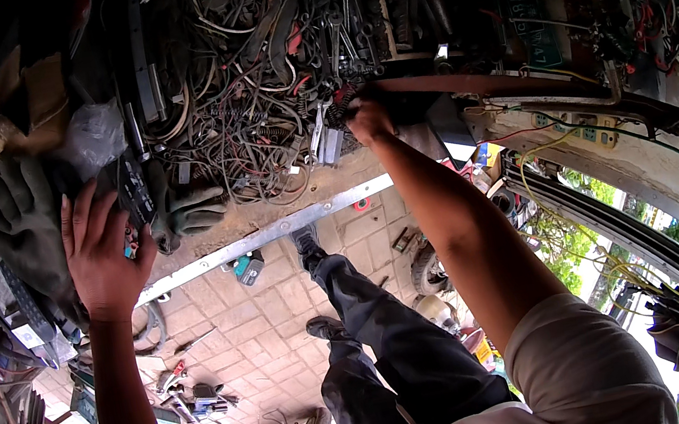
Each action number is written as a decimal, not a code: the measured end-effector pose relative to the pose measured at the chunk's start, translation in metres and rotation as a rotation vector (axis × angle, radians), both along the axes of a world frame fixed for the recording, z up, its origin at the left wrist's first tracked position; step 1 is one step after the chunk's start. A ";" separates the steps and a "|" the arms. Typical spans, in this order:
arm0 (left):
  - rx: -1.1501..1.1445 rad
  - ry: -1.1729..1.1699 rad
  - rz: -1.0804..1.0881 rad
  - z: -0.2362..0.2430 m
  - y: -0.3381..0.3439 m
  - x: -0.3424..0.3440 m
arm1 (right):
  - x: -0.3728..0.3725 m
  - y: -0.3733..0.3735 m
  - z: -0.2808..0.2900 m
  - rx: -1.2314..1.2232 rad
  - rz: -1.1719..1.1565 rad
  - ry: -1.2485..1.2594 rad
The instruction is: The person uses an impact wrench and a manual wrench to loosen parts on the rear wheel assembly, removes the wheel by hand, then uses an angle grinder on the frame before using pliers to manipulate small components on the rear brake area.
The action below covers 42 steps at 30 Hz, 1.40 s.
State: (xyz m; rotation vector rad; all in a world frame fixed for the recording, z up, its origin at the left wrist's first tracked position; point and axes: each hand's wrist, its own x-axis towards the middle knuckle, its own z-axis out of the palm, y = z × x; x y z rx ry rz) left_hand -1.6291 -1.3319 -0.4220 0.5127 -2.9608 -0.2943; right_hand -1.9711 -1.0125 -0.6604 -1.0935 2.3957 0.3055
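Note:
My left hand (104, 258) lies palm down with its fingers spread, over the edge of the bench at the left. Beside it are a dark work glove (21, 209), with a second glove (190, 215) to its right. A dark flat case (135, 193) lies just past the fingertips. My right hand (369, 120) reaches to the middle of the bench, its fingers curled down among dark coils and wires. What those fingers hold, if anything, is hidden. Pliers (320, 131) and several metal wrenches (344, 34) lie close to it.
Tangled cables (247, 101) cover the bench, which has a metal front edge (270, 231). A clear plastic bag (94, 133) sits at the left. A brown metal strip (489, 81) runs rightward. On the paved floor (241, 320) lie a teal tool (248, 268) and several hand tools.

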 end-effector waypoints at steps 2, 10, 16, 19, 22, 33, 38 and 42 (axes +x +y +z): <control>-0.006 0.003 -0.002 -0.001 0.000 0.001 | 0.002 -0.004 -0.001 -0.181 -0.342 -0.158; -0.020 0.021 -0.005 -0.002 0.000 -0.003 | -0.015 -0.015 -0.035 0.145 0.128 0.136; 0.028 0.069 -0.011 -0.003 0.000 -0.020 | -0.039 0.024 -0.062 -0.002 -0.133 0.099; -0.001 -0.066 0.042 0.001 0.000 0.029 | 0.040 -0.031 -0.023 0.349 0.309 0.089; -0.012 -0.013 0.004 0.001 -0.001 0.004 | 0.007 -0.001 -0.005 0.018 -0.129 -0.053; -0.030 -0.002 -0.002 -0.002 -0.001 0.002 | 0.007 -0.014 -0.018 -0.042 -0.226 -0.118; -0.026 0.007 -0.003 -0.002 0.000 0.000 | 0.013 -0.009 -0.024 -0.269 -0.194 0.103; -0.036 -0.001 -0.003 -0.004 0.001 0.005 | 0.047 -0.033 0.048 -0.797 -0.731 0.004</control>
